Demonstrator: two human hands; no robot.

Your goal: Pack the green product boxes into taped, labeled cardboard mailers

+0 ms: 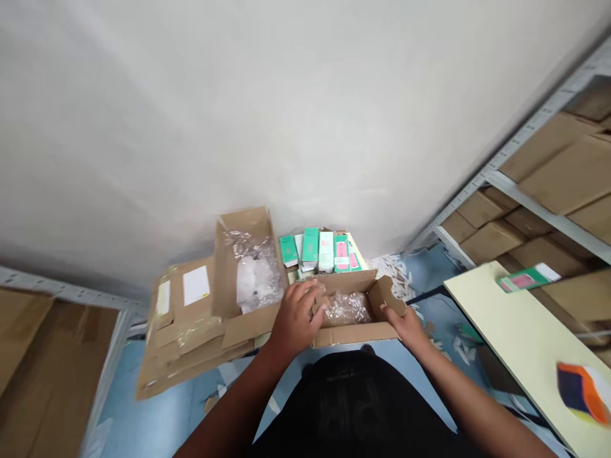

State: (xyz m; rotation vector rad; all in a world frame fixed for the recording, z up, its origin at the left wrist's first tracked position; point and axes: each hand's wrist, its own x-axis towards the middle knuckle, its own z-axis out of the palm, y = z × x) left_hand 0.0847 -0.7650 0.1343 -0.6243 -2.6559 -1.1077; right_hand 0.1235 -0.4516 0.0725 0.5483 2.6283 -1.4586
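A small open cardboard box (pixel 356 334) sits low in front of me with clear plastic wrap (pixel 347 307) inside it. My left hand (pixel 296 316) rests over the box's left edge, its fingers curled down onto the rim beside the wrap. At the right front corner, my right hand (pixel 407 323) grips the box's right flap (pixel 387 294). Just behind the box stand several green and white product cartons (pixel 319 250) in a row against the wall.
A larger open cardboard box (pixel 229 254) holding plastic bags lies to the left on flattened cartons (pixel 186 337). Metal shelving (pixel 525 210) with brown boxes fills the right. A pale yellow board (pixel 520 337) at the right carries a green-pink carton (pixel 524 278) and an orange-blue object (pixel 583 390). Paper scraps litter the blue floor (pixel 429 280).
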